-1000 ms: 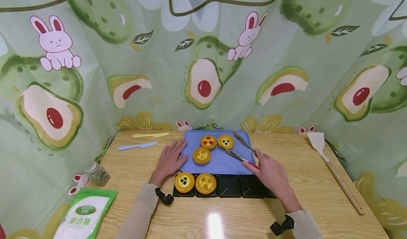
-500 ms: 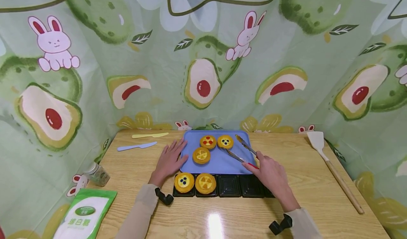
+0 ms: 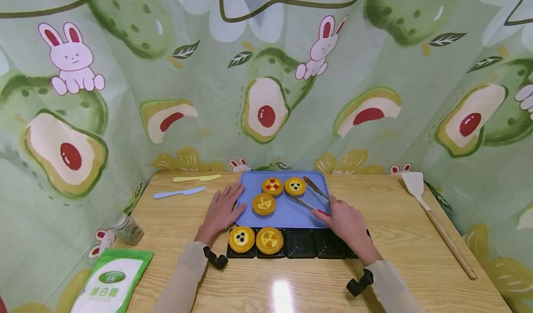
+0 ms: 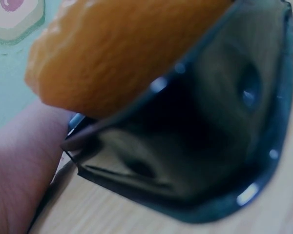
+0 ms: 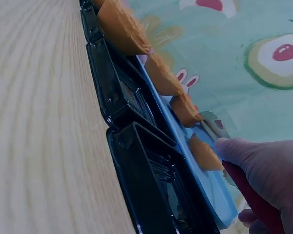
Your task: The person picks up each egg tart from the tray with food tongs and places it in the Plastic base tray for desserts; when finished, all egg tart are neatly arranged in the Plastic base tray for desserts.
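My left hand (image 3: 222, 210) lies, fingers straight, on the blue tray (image 3: 287, 217); my right hand (image 3: 346, 223) grips tongs (image 3: 307, 205), tips either side of a blue-dotted tart (image 3: 295, 187), near a red-dotted tart (image 3: 272, 187) and a wedge-topped tart (image 3: 264, 204). The black compartment tray (image 3: 300, 243) holds two more tarts (image 3: 241, 239), leftmost.

Kitchen-like corner, avocado-print curtain (image 3: 216, 139) behind a wooden table (image 3: 395, 230), tarts (image 3: 264, 204), tongs (image 3: 322, 212), long spatula (image 3: 439, 226), sugar bag (image 3: 110, 287)

The left hand (image 3: 222, 209) lies palm down, fingers (image 3: 235, 194) straight and thumb (image 3: 239, 210) apart, while the right hand (image 3: 345, 221) grips.
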Demonstrator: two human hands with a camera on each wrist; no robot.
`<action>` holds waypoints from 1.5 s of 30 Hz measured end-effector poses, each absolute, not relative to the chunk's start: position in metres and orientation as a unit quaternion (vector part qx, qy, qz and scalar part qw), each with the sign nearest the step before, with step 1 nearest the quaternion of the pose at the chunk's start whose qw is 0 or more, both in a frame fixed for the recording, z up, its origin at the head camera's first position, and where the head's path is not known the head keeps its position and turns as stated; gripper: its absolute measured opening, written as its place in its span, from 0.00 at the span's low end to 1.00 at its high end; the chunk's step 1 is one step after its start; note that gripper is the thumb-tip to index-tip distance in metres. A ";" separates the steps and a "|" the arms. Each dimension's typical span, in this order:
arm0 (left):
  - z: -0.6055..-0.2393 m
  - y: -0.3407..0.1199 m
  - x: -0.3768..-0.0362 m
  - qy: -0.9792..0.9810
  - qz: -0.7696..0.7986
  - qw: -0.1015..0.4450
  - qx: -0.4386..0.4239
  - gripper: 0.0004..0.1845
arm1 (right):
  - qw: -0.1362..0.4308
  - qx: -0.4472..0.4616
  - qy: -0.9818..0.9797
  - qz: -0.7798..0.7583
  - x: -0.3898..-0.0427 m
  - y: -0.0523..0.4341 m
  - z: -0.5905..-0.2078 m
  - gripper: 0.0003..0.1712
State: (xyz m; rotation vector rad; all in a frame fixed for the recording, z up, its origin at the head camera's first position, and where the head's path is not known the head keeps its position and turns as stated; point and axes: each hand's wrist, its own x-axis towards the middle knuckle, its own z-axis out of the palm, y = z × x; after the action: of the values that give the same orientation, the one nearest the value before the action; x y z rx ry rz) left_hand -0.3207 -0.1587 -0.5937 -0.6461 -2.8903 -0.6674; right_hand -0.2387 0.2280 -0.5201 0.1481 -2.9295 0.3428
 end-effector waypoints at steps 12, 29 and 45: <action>-0.597 -0.158 -0.323 -0.951 -0.219 0.044 -0.213 0.37 | 0.052 0.030 -0.993 0.105 -0.253 0.222 -0.526 0.40; -0.595 -0.159 -0.322 -0.953 -0.211 0.039 -0.213 0.38 | 0.031 0.024 -0.993 0.109 -0.259 0.216 -0.528 0.38; -0.591 -0.158 -0.321 -0.951 -0.219 0.052 -0.214 0.37 | 0.046 0.042 -0.992 0.111 -0.261 0.218 -0.526 0.35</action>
State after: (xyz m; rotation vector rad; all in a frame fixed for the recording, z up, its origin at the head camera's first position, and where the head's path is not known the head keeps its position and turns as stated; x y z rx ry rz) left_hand -0.3206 -0.1584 -0.5913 -0.6514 -2.8922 -0.6653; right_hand -0.2614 0.2182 -0.5261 0.1281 -3.0281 0.3378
